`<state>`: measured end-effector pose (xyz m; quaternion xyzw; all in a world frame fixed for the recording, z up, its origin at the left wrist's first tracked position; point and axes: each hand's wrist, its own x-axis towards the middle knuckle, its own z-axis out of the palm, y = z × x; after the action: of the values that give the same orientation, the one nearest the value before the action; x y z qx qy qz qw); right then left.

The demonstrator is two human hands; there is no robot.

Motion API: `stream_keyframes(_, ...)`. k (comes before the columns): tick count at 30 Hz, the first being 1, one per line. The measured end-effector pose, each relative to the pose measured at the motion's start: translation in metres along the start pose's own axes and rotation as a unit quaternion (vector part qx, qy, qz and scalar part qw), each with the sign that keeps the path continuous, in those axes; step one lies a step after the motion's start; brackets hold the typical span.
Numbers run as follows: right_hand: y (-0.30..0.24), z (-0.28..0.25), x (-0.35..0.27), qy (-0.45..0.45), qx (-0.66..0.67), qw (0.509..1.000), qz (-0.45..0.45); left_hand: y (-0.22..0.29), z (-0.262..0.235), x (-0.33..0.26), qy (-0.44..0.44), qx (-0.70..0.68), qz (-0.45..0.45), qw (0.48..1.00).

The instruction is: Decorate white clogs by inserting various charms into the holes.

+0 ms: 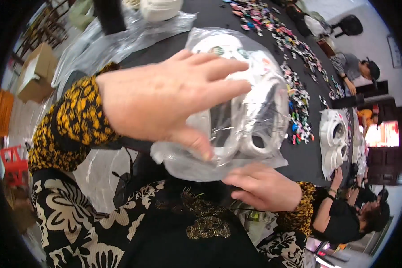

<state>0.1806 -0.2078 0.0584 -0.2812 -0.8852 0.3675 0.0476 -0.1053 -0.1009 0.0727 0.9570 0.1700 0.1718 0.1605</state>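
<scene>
The white ring [247,147] right of the spread left hand [165,98] could shift inside the slick clear plastic bag [190,169] if pressed unevenly; right hand [270,186]: grip cannot be determined.

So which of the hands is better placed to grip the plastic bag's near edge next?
Likely the right hand, curled by that edge of the clear plastic bag; the left hand is spread farther in, over the bag.

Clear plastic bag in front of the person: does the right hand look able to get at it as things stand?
Likely yes: the right hand is right by the clear plastic bag's near edge, nothing visible between; the left hand screens only the left part.
</scene>
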Motion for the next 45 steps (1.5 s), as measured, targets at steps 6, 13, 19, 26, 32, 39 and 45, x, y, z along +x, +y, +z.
stream_keyframes(6, -0.001, -0.004, -0.014, 0.097, -0.097, 0.988, 0.077, 0.029, 0.004, 0.011, -0.083, 0.058, -0.020, 0.995)
stream_keyframes(13, 0.017, -0.013, -0.019, 0.232, -0.167, 0.951, 0.119, 0.019, 0.023, 0.023, 0.095, -0.006, -0.030, 0.995)
stream_keyframes(19, 0.046, -0.025, -0.012, 0.281, -0.247, 0.916, 0.146, 0.023, 0.035, 0.042, 0.136, -0.124, -0.065, 0.981)
stream_keyframes(26, 0.060, -0.039, 0.001, 0.295, -0.153, 0.928, 0.168, 0.036, 0.046, 0.058, 0.094, -0.196, -0.034, 0.975)
stream_keyframes(32, 0.055, -0.039, 0.014, 0.259, -0.057, 0.941, 0.212, -0.016, 0.028, 0.053, 0.229, -0.119, -0.108, 0.960)
stream_keyframes(39, 0.053, -0.042, 0.022, 0.243, 0.023, 0.925, 0.293, -0.111, 0.031, 0.044, 0.195, 0.011, -0.265, 0.944)
stream_keyframes(45, 0.072, -0.037, 0.027, 0.306, -0.057, 0.924, 0.225, -0.129, 0.048, 0.050, 0.117, -0.116, -0.318, 0.934)
